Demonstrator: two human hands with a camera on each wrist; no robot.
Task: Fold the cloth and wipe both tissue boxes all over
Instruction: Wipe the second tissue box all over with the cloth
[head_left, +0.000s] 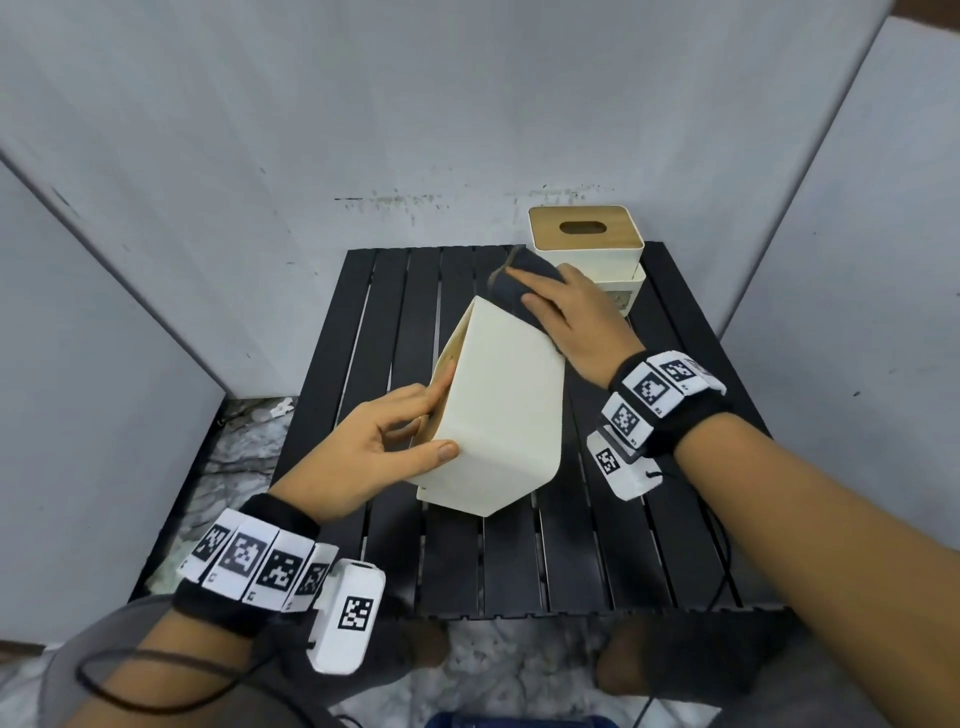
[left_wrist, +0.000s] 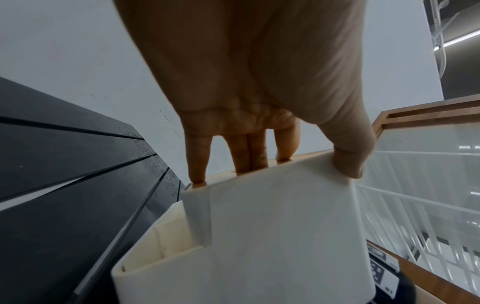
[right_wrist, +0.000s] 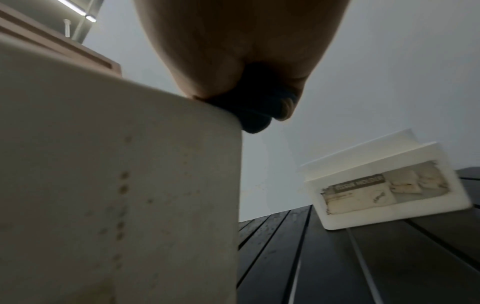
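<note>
A cream tissue box (head_left: 498, 405) stands tipped on its end in the middle of the black slatted table (head_left: 571, 545). My left hand (head_left: 395, 441) grips its near left edge, thumb on the pale side and fingers on the wooden lid side; the left wrist view shows the same box (left_wrist: 272, 236) under my fingertips (left_wrist: 198, 176). My right hand (head_left: 566, 312) presses a folded dark cloth (head_left: 519, 280) against the box's far upper side, and the cloth (right_wrist: 257, 115) bulges under my palm in the right wrist view. A second tissue box (head_left: 587, 236) with a wooden lid sits at the far right.
Grey panels wall in the table at the back and on both sides. The second box (right_wrist: 384, 189) rests on a white base with a worn label. Rumpled white sheeting covers the floor to the left and in front of the table.
</note>
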